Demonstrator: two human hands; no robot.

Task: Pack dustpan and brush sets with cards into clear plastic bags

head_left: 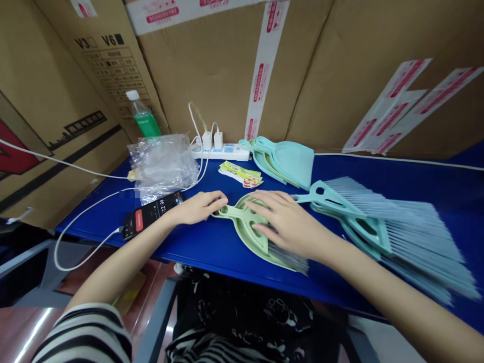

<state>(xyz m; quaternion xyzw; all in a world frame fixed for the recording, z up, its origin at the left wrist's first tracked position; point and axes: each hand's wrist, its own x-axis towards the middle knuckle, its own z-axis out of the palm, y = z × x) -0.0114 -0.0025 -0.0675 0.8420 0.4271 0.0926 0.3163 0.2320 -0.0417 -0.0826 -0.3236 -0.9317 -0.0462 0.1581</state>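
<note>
A light green hand brush (252, 233) lies in a matching green dustpan (247, 242) on the blue table (212, 247), close to its front edge. My left hand (198, 206) grips the green handle end at the left, fingers curled round it. My right hand (289, 222) lies flat on top of the brush, fingers spread, pressing on it. The grey bristles (289, 258) stick out below my right wrist.
Several teal hand brushes (363, 222) lie stacked at the right. Stacked teal dustpans (285, 159) sit behind. A phone (151, 214) on a cable, clear plastic bags (162, 164), a green bottle (142, 118), a power strip (223, 150) and printed labels (240, 174) stand left; cardboard boxes wall the back.
</note>
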